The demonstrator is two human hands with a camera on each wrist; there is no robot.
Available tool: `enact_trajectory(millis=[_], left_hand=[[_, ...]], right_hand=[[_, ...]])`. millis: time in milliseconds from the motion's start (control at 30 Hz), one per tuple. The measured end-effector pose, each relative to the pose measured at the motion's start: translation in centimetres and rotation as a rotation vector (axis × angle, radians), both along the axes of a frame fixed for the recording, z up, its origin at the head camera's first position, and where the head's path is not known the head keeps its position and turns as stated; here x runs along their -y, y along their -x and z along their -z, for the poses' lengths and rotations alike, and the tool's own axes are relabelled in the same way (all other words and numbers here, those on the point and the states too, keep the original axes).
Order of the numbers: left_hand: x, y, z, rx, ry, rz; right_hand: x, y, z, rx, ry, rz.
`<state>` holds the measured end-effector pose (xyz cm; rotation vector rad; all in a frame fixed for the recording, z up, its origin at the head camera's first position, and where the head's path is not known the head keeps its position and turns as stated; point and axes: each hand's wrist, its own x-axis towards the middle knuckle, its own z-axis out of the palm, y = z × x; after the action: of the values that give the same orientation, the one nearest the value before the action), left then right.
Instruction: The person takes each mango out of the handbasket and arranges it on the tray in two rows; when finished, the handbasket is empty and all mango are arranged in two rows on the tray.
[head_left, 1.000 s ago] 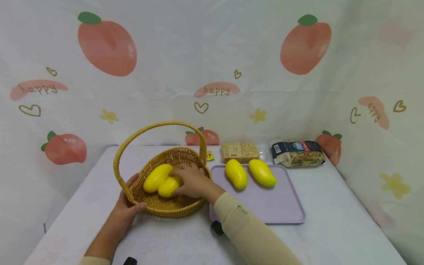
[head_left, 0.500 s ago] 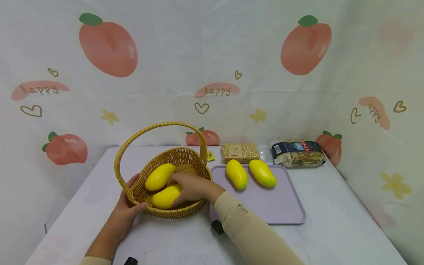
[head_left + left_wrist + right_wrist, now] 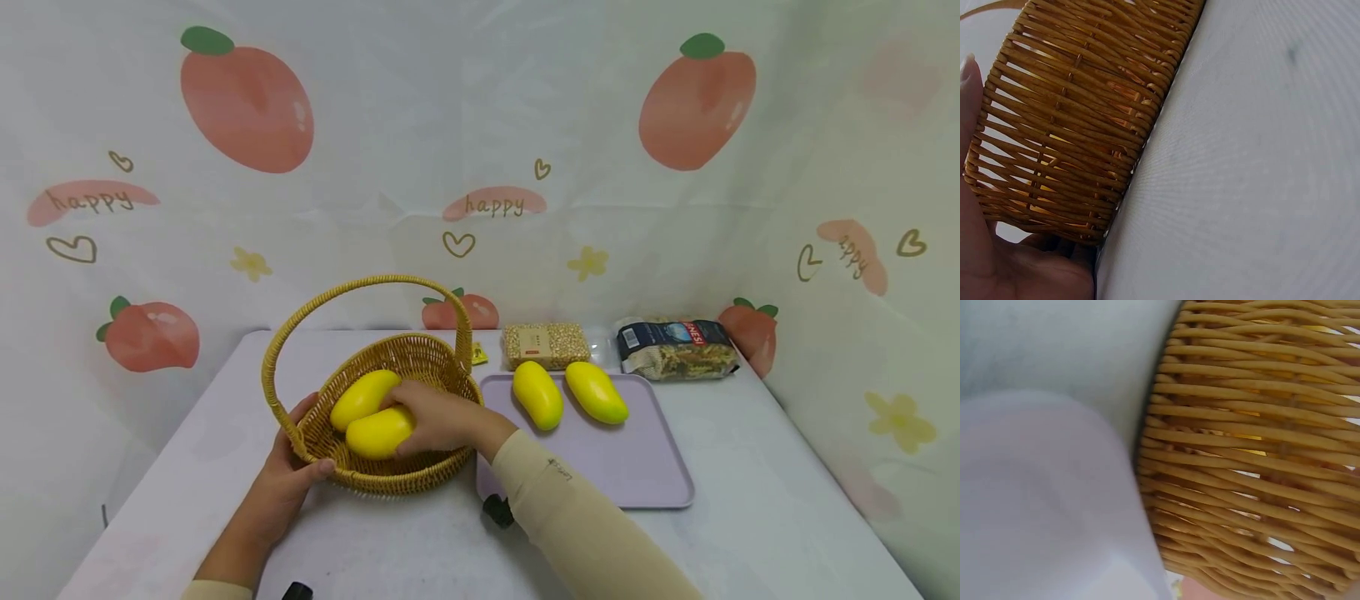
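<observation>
A woven basket (image 3: 390,482) with a tall arched handle stands on the left of the table. My left hand (image 3: 288,471) grips its left side, thumb over the rim and fingers round the outer wall; the left wrist view shows the palm against the wicker (image 3: 1072,112). Two yellow mangoes lie inside, a rear mango (image 3: 363,398) and a front mango (image 3: 378,433). Reaching over the basket's right rim, my right hand (image 3: 435,417) holds the front mango by its right end, its fingertips partly hidden. In the right wrist view the basket wall (image 3: 1254,437) hides this hand.
Right of the basket lies a lilac tray (image 3: 637,467), bearing a left mango (image 3: 537,396) and a right mango (image 3: 596,392). Behind it are a pack of grains (image 3: 545,346), a pasta bag (image 3: 677,348) and a small yellow packet (image 3: 478,354). A patterned cloth hangs behind the table.
The front mango has shifted left and forward in the basket, then slightly back up, with my right hand on it. My left hand has kept its hold on the basket.
</observation>
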<state>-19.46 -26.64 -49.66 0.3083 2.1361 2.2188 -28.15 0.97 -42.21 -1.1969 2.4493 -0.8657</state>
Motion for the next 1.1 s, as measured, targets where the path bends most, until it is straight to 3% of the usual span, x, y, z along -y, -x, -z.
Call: enact_trajectory(millis=[133, 267, 467, 967, 1100], left_hand=[[0.0, 0.0, 0.1, 0.000, 0.007, -0.002], [0.1, 0.1, 0.1, 0.009, 0.013, -0.010], [0.1, 0.0, 0.0, 0.010, 0.005, -0.010], [0.1, 0.0, 0.0, 0.038, 0.019, -0.021], [0.1, 0.0, 0.1, 0.036, 0.016, -0.023]], right_hand=[[-0.5, -0.6, -1.1, -0.042, 0.002, 0.046], [-1.5, -1.2, -1.8, -0.029, 0.026, 0.045], [-3.2, -2.4, -2.1, -0.013, 0.132, 0.059], [-8.7, -6.3, -1.9, 0.080, 0.467, 0.319], [-10.3, -7.3, -1.7, 0.077, 0.475, 0.353]])
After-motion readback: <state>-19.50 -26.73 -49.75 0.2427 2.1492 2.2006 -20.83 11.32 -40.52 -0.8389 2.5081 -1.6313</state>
